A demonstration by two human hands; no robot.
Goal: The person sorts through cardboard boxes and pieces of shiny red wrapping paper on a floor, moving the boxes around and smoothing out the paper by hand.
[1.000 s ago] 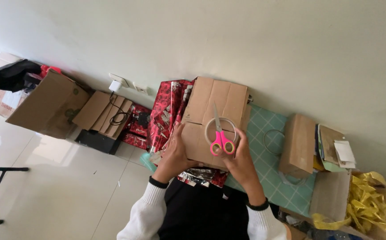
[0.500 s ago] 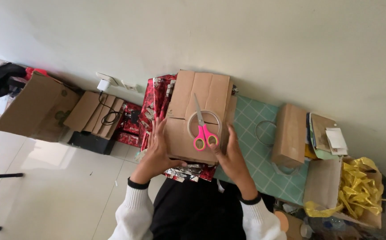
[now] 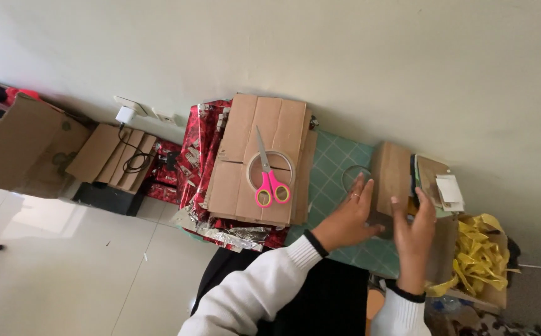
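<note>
Hands reach to the right side of the green mat. Two hands show, both with white sleeves. The left hand has its fingers spread open and touches the near left edge of one small brown box. The right hand is open too, fingers straight up, and rests against the right side of the same box. Neither hand is closed around it. The small brown box lies on the mat, near the wall, just right of one clear ring of tape.

One flat cardboard sheet lies to the left, on top of a stack of red wrapping paper. On the sheet sit one pair of pink scissors and one more tape ring, the scissors across the ring. One pile of yellow ribbon lies far right. One big open cardboard box stands far left on the floor.
</note>
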